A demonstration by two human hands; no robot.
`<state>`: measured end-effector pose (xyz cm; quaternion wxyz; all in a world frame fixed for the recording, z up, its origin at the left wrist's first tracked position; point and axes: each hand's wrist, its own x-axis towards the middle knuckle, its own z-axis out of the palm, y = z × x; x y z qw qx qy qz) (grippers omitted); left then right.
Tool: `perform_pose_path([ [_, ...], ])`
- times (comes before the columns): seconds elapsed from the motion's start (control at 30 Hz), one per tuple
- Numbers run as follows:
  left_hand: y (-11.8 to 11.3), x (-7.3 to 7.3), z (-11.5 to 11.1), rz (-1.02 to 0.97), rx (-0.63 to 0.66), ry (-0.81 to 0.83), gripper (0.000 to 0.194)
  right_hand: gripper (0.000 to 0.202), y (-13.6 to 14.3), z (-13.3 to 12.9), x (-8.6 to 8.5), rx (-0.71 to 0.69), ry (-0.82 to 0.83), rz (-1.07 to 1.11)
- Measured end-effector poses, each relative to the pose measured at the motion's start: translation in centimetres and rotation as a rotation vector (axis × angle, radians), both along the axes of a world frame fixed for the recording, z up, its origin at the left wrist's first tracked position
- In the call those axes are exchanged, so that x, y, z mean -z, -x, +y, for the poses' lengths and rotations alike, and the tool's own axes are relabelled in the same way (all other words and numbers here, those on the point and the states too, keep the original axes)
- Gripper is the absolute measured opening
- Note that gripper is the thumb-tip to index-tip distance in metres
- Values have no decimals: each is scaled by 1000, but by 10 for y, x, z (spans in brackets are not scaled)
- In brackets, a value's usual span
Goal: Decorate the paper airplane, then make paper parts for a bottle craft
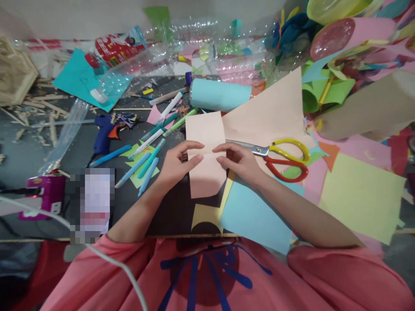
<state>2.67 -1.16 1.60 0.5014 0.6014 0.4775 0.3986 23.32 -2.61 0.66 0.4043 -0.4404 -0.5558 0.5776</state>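
Note:
A pale pink piece of paper (207, 179) with a crease across its middle lies in front of me. My left hand (184, 160) grips its left edge, thumb and fingers at the crease. On the opposite edge, my right hand (237, 159) pinches the same paper. Scissors (260, 150) with one yellow and one red handle rest just beyond my right hand, their blades partly hidden behind it. A larger pale pink sheet (272, 110) lies under the scissors. Below the paper is a yellow scrap (206, 217) with a curved cut.
Several markers (151, 159), a blue glue gun (104, 134) and a phone (97, 201) lie to the left. Behind are plastic bottles and a blue-wrapped bottle (220, 94). Blue paper (259, 211) and yellow paper (363, 196) lie at the right. A white cable crosses the lower left.

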Motion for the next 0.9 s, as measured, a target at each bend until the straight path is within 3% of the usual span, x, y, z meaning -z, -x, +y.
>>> perform_pose_path([
  [0.33, 1, 1, -2, 9, 151, 58, 40, 20, 2, -1, -1, 162, -119, -62],
  [0.9, 1, 3, -2, 50, 85, 63, 27, 12, 3, -2, -2, 173, -120, -52],
])
